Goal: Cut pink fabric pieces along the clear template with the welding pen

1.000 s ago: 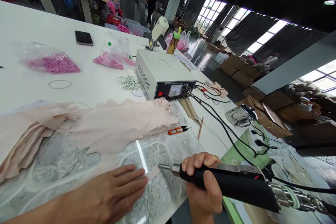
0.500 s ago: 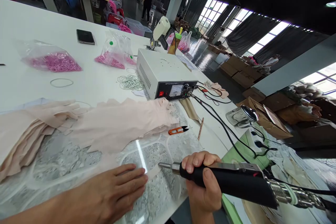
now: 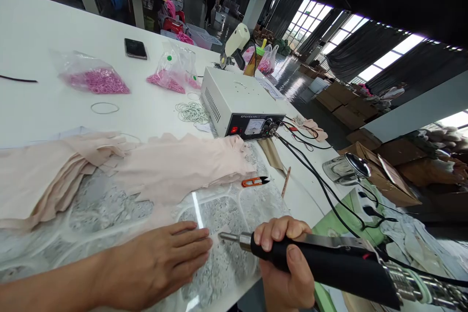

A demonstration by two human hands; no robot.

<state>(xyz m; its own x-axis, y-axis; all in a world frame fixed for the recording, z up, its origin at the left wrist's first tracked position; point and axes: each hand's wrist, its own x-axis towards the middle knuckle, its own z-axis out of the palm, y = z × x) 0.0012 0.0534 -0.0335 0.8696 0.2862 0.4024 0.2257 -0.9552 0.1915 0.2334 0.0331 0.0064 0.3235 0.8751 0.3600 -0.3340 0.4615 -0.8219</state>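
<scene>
My left hand [image 3: 161, 258] lies flat, fingers stretched, on a clear sheet over a grey stone-patterned mat [image 3: 109, 204]. Thin pale fabric appears around its fingertips, its outline hard to make out. My right hand [image 3: 287, 258] is wrapped round a black handheld ultrasonic tool [image 3: 321, 263], whose pointed metal tip [image 3: 229, 237] is just right of my left fingertips. Whether the tip touches the surface I cannot tell. Beyond my hands lie pale pink fabric pieces [image 3: 190, 161], with a layered stack [image 3: 62, 180] to the left. Orange thread snips [image 3: 255, 182] rest at the fabric's right end.
A grey-white control box [image 3: 241, 97] stands behind the fabric, its black cables [image 3: 310, 170] running right. Rubber bands [image 3: 192, 113], bags of pink pieces [image 3: 97, 78] and a phone [image 3: 135, 48] lie on the white table. A metal-lidded glass jar [image 3: 345, 168] is at the right edge.
The camera view has shifted, so the table items appear further right. The tool tip is nearer my left fingertips. My left hand stays flat and my right keeps its grip.
</scene>
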